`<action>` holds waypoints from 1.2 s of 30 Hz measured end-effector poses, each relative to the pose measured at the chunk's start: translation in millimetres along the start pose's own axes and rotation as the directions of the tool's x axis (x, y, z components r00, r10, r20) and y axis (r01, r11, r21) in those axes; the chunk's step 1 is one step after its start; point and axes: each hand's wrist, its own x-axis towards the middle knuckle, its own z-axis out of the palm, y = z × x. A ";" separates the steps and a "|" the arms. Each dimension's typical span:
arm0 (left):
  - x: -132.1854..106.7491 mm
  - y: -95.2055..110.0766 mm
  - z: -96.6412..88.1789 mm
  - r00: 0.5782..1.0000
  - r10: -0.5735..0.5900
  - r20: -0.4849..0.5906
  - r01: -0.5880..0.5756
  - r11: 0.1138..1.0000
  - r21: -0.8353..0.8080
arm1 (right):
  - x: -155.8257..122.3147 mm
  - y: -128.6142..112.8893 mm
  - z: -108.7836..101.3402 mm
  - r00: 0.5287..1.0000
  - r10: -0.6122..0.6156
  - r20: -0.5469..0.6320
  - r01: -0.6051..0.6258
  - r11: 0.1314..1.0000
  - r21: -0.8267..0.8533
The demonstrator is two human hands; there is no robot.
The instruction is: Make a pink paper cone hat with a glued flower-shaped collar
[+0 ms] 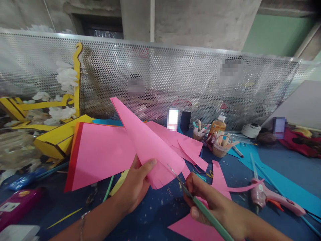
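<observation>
My left hand (136, 185) is closed round the wide end of a pink paper cone (145, 140), thumb on top, holding it up over the table with its tip pointing away to the upper left. The cone's lower rim is cut into a fringe of short strips. My right hand (209, 201) grips green-handled scissors (190, 195); their blades reach up to the fringed rim of the cone.
Pink paper sheets (100, 154) and scraps lie on the blue table (288, 167). A pink glue gun (273, 199) lies at the right. Cups of markers (220, 145), a bottle (217, 125) and a phone (185, 120) stand before a perforated metal screen (175, 73). Yellow cardboard shapes (57, 137) are at the left.
</observation>
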 end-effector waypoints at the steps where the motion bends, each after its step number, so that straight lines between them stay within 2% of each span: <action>1: 0.0 0.0 0.2 1.000 0.002 -0.001 -0.002 1.000 0.002 | 0.2 -1.0 -0.2 1.000 0.009 0.009 -0.009 1.000 0.004; 9: 0.7 0.8 0.5 1.000 0.002 -0.012 -0.002 1.000 0.019 | 2.1 -6.9 0.4 0.998 0.066 -0.007 -0.066 0.997 0.029; 20: 1.9 2.0 -0.3 1.000 -0.018 -0.021 0.018 1.000 0.020 | 1.9 -6.3 -1.0 0.995 0.076 -0.061 -0.080 0.995 -0.061; 28: 1.2 3.3 -0.1 1.000 -0.024 0.010 0.024 1.000 0.001 | 2.7 -4.4 -1.9 0.995 0.079 -0.057 -0.082 0.995 -0.064; 36: 0.5 4.0 0.4 1.000 0.008 0.024 -0.008 1.000 0.020 | 2.9 -13.2 1.8 0.991 0.119 -0.069 -0.122 0.992 -0.042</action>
